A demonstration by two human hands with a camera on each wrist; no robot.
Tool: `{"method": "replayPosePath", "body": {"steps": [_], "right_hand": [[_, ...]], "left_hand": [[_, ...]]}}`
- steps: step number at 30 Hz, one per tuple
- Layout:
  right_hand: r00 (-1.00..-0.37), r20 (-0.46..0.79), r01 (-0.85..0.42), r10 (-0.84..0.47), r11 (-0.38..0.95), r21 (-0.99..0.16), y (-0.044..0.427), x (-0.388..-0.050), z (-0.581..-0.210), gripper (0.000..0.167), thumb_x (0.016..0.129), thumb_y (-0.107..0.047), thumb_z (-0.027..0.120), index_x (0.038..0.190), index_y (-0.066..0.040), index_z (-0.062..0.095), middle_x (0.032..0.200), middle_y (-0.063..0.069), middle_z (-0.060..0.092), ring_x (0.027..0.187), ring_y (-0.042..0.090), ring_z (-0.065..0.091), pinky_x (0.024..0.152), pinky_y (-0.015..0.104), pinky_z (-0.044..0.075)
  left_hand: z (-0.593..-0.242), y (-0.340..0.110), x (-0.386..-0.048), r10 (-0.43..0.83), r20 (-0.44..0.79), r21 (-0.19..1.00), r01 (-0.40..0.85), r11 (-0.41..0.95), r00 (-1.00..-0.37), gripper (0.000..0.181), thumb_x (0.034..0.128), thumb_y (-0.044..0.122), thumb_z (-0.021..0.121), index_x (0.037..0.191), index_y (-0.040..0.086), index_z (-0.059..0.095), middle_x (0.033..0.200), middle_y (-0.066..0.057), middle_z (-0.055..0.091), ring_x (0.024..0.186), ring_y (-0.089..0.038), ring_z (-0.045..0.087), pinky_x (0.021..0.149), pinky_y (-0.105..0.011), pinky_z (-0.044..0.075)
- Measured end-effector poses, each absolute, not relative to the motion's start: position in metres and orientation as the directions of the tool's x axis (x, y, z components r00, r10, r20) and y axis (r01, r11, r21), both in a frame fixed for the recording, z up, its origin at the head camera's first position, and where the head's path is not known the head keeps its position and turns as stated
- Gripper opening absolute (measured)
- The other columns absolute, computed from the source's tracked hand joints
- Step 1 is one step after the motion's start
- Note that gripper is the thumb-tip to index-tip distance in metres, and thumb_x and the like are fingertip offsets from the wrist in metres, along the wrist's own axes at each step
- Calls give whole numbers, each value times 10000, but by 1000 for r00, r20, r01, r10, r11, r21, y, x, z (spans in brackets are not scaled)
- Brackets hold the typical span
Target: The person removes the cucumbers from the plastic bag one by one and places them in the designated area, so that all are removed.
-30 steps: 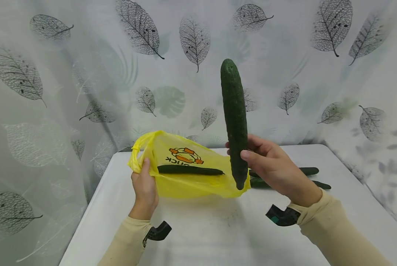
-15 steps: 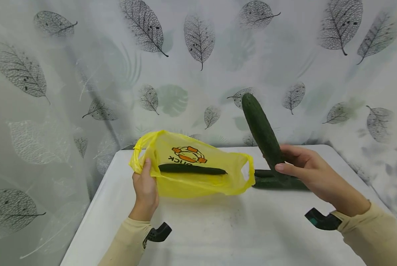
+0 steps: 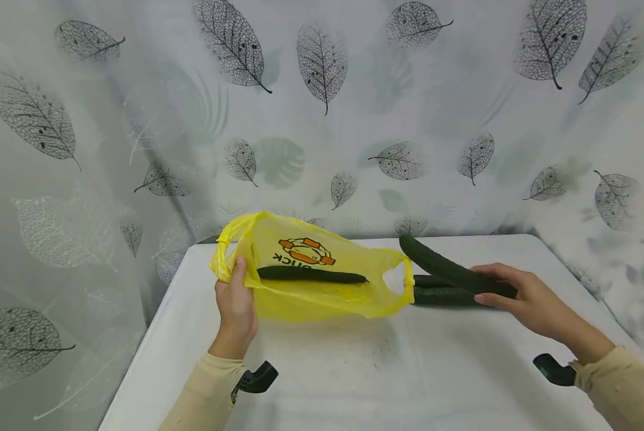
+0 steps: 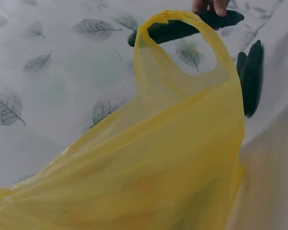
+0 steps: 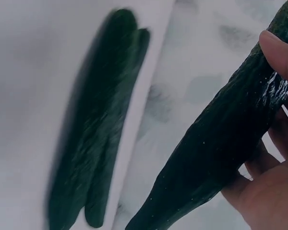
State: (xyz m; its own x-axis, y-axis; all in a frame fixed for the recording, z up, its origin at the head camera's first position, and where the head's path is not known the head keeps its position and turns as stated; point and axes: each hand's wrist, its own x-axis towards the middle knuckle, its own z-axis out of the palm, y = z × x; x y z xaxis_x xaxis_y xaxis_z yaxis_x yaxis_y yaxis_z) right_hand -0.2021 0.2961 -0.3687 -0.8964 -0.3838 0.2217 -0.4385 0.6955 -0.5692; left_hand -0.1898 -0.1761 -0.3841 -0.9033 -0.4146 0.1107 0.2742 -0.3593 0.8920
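Note:
My left hand (image 3: 237, 308) grips the left handle side of a yellow plastic bag (image 3: 300, 302) with an orange duck print; in the left wrist view the bag (image 4: 182, 143) fills much of the frame. One dark green cucumber (image 3: 311, 275) lies in the bag's mouth. Right of the bag, my right hand (image 3: 526, 299) holds another cucumber (image 3: 440, 263) by its right end, its far end tilted up. Below it two cucumbers (image 3: 446, 297) lie side by side on the table. The right wrist view shows the held cucumber (image 5: 216, 139) between thumb and fingers, beside the pair (image 5: 96, 120).
A white-covered table (image 3: 354, 383) carries the bag and the cucumbers. Behind it and at both sides hangs a pale curtain (image 3: 192, 120) printed with leaves. The bag's right handle (image 3: 410, 278) stands close to the cucumbers on the table.
My right hand has moved right and down with its cucumber, which has tipped from upright to a low slant over the pair. My left hand still holds the bag, almost unmoved.

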Motion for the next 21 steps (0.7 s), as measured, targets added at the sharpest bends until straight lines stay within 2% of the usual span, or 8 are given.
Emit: {"method": "replayPosePath", "body": {"steps": [1, 4, 6, 8, 10, 15, 21], "right_hand": [[-896, 216, -440, -388, 712, -547, 301, -203, -374, 476, 931, -179, 755, 1370, -95, 592, 1353, 173, 588, 888, -68, 502, 708, 166, 414], [-894, 193, -445, -404, 753, -484, 313, -205, -388, 473, 924, -209, 764, 1359, -121, 598, 1342, 158, 596, 894, 137, 589, 759, 340, 492], [-889, 181, -457, -421, 773, -441, 320, -207, -398, 472, 909, -223, 777, 1343, -141, 609, 1325, 137, 607, 949, 287, 628, 807, 475, 510], [-875, 178, -482, -450, 778, -404, 326, -210, -408, 473, 888, -210, 795, 1322, -134, 622, 1303, 128, 618, 1193, 409, 545, 877, 579, 484], [-864, 181, -502, -469, 785, -364, 332, -212, -418, 470, 863, -188, 812, 1297, -134, 641, 1275, 104, 636, 1178, 396, 561, 879, 553, 493], [-868, 123, -492, -481, 796, -353, 347, -215, -439, 477, 844, -157, 816, 1287, -104, 646, 1290, 144, 630, 1187, 431, 553, 907, 570, 487], [-878, 80, -469, -473, 812, -347, 357, -214, -452, 484, 831, -179, 823, 1278, -101, 654, 1277, 161, 634, 1177, 449, 561, 896, 588, 488]], "left_hand": [[-384, -176, -190, -414, 108, 894, 271, -358, -904, 379, 1109, 245, 402, 1431, 45, 402, 1433, -179, 458, 1249, -186, 497, 1062, -283, 410], [-385, -176, -191, -412, 107, 895, 268, -357, -905, 382, 1108, 245, 405, 1432, 41, 402, 1431, -171, 460, 1253, -185, 492, 1063, -281, 407], [-385, -176, -191, -409, 106, 896, 265, -357, -907, 381, 1108, 248, 404, 1429, 42, 397, 1433, -171, 455, 1255, -184, 488, 1063, -278, 405], [-385, -177, -191, -408, 107, 895, 266, -357, -907, 379, 1109, 246, 402, 1428, 43, 393, 1435, -172, 451, 1260, -184, 485, 1066, -279, 402], [-385, -177, -191, -407, 106, 894, 266, -360, -907, 384, 1109, 245, 402, 1433, 40, 388, 1433, -162, 454, 1269, -181, 480, 1074, -279, 396], [-384, -178, -192, -406, 107, 890, 269, -367, -907, 397, 1109, 240, 399, 1445, 28, 382, 1434, -155, 457, 1279, -180, 475, 1105, -309, 374], [-383, -179, -192, -403, 121, 885, 282, -369, -907, 389, 1112, 238, 388, 1443, 34, 383, 1449, -179, 444, 1321, -249, 450, 1098, -314, 385]]}}
